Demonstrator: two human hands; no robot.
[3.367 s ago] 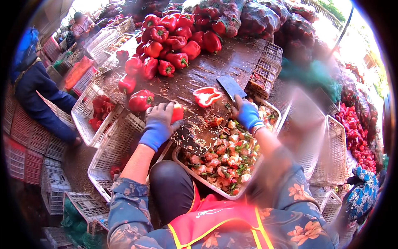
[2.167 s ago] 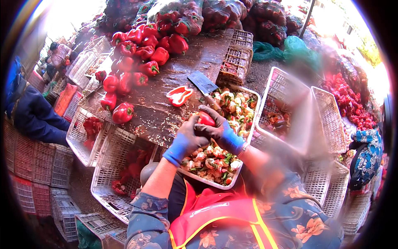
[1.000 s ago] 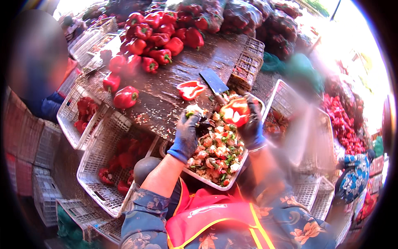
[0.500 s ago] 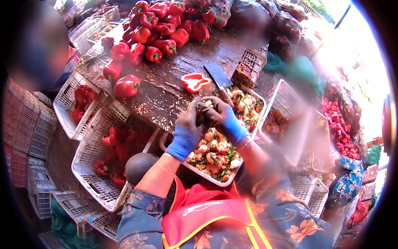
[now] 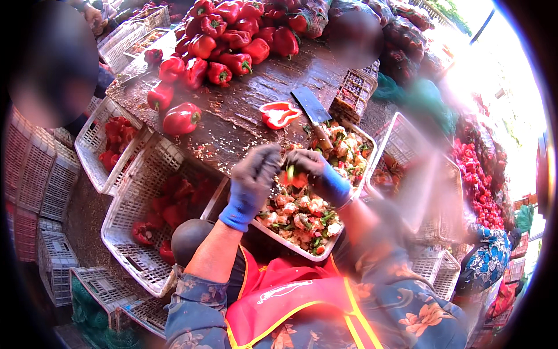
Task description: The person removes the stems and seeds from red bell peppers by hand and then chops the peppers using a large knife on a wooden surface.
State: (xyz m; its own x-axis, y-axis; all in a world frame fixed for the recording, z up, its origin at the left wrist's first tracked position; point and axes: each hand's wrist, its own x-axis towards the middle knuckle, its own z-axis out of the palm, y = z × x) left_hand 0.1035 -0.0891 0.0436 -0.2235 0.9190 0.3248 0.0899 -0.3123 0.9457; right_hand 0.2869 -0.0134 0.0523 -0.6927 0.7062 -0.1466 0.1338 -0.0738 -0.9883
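Observation:
My left hand, in a blue glove with a dark palm, is raised with curled fingers over the near edge of the table; what it may hold is hidden. To its right, my right hand wears the same kind of glove. Just below its fingertips is a blurred red pepper core with a green stem; I cannot tell whether the fingers grip it. Beneath both hands sits a white crate filled with pepper cores and seeds. A halved red pepper lies on the table beside a cleaver, whose handle overhangs the crate.
Whole red peppers are heaped on the far part of the dark, seed-strewn table. White crates with pepper pieces stand at my left, and another crate at my right. Full net sacks are piled behind.
My hands have moved apart, the left one to the left. A red pepper core with its green stem now shows between them. The cleaver's handle is more visible.

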